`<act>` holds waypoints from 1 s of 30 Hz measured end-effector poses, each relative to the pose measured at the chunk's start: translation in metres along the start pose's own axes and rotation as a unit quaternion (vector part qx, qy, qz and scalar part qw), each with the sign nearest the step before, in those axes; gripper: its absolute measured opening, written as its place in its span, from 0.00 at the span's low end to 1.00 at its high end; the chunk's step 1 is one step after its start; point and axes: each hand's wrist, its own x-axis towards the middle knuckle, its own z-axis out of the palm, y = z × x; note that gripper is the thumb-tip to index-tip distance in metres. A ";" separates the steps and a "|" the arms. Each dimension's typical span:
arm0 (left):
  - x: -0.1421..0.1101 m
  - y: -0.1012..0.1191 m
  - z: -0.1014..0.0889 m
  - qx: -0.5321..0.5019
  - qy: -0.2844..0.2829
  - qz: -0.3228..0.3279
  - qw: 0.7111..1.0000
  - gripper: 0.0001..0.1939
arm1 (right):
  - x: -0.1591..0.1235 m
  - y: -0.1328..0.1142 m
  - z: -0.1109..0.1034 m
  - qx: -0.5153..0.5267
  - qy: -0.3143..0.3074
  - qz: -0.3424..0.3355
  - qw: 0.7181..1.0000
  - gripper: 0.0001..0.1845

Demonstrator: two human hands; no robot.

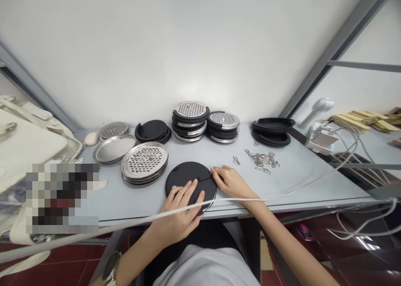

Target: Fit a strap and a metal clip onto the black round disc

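A round black disc (pixel 188 173) with a metal rim showing along its lower right edge lies near the front of the table. My left hand (pixel 180 217) rests on it with fingers spread flat. At the disc's upper right edge, beside a slot, my right hand (pixel 230 181) pinches a small metal clip (pixel 210 170), mostly hidden by the fingertips. Loose metal clips (pixel 265 160) lie in a pile to the right, and a single clip (pixel 236 160) sits nearer. Left of the disc is a stack of round metal grater plates (pixel 145 160).
Behind stand two stacks of graters in black holders (pixel 189 123) (pixel 223 127). Black holders (pixel 153 131) (pixel 272 137) lie at back left and right. Plain metal discs (pixel 115 148) are at left. A white cable (pixel 282 193) crosses before my hands. A cream bag (pixel 28 140) stands left.
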 end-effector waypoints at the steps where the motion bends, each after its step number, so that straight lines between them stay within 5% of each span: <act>1: 0.000 0.000 0.000 -0.001 0.001 -0.001 1.000 0.21 | 0.000 0.000 0.000 0.001 0.001 0.001 1.000 0.21; 30: -0.001 -0.001 0.002 0.001 -0.014 0.006 1.000 0.22 | -0.001 -0.003 -0.002 0.021 0.007 0.000 1.000 0.11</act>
